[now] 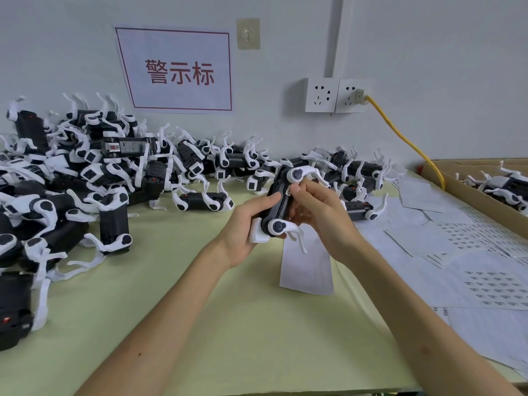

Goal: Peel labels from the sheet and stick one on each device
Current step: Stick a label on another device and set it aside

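Observation:
A black device with white legs [278, 205] is held above the table's middle. My left hand [245, 224] grips it from the left and below. My right hand [317, 210] holds its right side, thumb pressing a small white label [288, 192] onto the black body. A white sheet [307, 270] hangs under my right hand; whether my fingers hold it I cannot tell. Label sheets [485, 284] with rows of small printed labels lie to the right.
A big heap of black-and-white devices [85, 178] covers the left and back of the green table [228, 324]. A cardboard box [485, 190] with more devices stands at the far right. A yellow cable [405, 138] runs from the wall socket.

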